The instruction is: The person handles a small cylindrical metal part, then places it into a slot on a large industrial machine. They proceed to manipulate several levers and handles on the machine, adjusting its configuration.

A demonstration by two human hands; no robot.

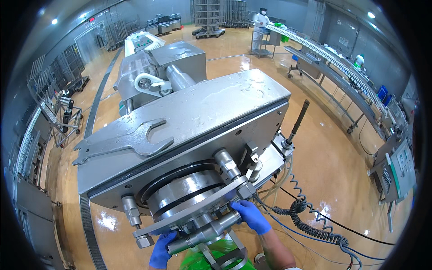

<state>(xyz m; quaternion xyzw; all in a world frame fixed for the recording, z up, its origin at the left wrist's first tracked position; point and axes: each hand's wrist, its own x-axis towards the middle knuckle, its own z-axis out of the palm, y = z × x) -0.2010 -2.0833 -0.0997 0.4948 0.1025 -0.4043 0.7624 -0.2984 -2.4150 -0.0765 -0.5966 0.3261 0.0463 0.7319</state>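
Note:
Both my hands wear blue gloves. My right hand (251,217) grips the right end of a thick steel tube fitting (204,235), thumb on top. At its left end my left hand (161,250) is closed about it, with most of the fingers hidden. The fitting lies just below a slanted steel bar (191,218) with a large hex nut (145,241) at its left end and another at its right. Behind the bar is a round steel cylinder (184,191) on the machine's front. A large open-ended wrench (126,140) rests on the wet machine top (225,96).
Coiled black cables (310,220) and hoses hang at the right. A black-gripped lever (299,119) stands up beside the machine. Below my hands is green plastic (211,256). A long conveyor (333,58) runs along the right, with a co-worker (261,24) at its far end.

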